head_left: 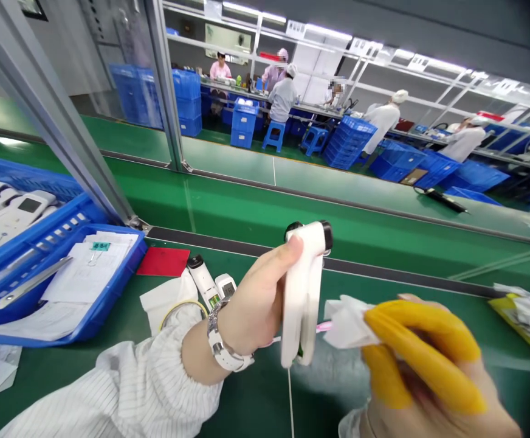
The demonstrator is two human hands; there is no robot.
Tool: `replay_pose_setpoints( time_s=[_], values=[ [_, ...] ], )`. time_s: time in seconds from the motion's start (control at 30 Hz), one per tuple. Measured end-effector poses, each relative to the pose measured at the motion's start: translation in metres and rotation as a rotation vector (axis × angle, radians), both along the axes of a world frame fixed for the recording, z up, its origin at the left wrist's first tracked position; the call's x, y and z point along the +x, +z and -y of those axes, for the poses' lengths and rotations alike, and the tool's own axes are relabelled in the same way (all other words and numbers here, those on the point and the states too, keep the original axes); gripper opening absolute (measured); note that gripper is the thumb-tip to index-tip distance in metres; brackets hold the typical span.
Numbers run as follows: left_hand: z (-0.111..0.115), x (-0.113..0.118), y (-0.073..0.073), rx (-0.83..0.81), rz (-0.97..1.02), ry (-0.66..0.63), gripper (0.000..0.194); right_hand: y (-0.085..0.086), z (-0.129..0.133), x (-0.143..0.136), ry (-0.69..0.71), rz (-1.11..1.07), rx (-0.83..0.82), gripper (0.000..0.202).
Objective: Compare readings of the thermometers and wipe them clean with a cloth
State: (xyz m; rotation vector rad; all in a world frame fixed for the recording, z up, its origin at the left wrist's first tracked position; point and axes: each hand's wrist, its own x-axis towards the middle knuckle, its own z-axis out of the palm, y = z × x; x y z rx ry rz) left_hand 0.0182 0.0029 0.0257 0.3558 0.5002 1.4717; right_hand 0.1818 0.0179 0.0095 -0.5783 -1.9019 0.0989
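My left hand (262,298), with a white watch at the wrist, is wrapped round a white handheld device (304,292) held upright above the green bench; it looks like two white bodies side by side with black tips at the top. To its right, my right hand (429,359), in yellow finger covers, pinches a crumpled white tissue (349,322). The tissue is close to the device's right side, and a thin pink thing (323,326) shows between them.
At left a blue tray (140,249) holds papers and scissors (32,283), beside a crate of white devices (28,207). A red card (163,261) and another device (203,280) lie nearby. A yellow packet (520,322) sits at right. Behind the metal frame (165,79), people work.
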Motion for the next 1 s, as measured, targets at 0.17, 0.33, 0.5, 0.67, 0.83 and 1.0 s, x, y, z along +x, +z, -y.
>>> replay_pose_setpoints(
  time_s=[0.17, 0.33, 0.5, 0.67, 0.83, 1.0],
  values=[
    [-0.001, 0.013, -0.009, -0.063, -0.065, -0.057, 0.069, -0.005, -0.007, -0.006, 0.171, 0.243, 0.074, 0.030],
    [-0.005, 0.019, -0.011, -0.137, -0.015, -0.078, 0.059, -0.002, -0.016, -0.002, 0.224, 0.255, 0.066, 0.027],
    [-0.006, 0.021, -0.010, -0.116, -0.056, -0.118, 0.056, -0.002, -0.016, 0.001, 0.202, 0.248, 0.059, 0.030],
    [-0.003, 0.027, -0.013, -0.047, -0.191, -0.091, 0.049, -0.002, -0.019, 0.000, 0.098, 0.167, 0.066, 0.031],
    [0.003, 0.029, -0.013, 0.119, -0.491, 0.041, 0.037, -0.002, -0.016, 0.006, -0.001, 0.066, 0.067, 0.035],
    [0.002, 0.024, -0.013, 0.191, -0.525, -0.062, 0.041, -0.003, -0.012, 0.007, 0.008, -0.012, 0.077, 0.035]
  ],
)
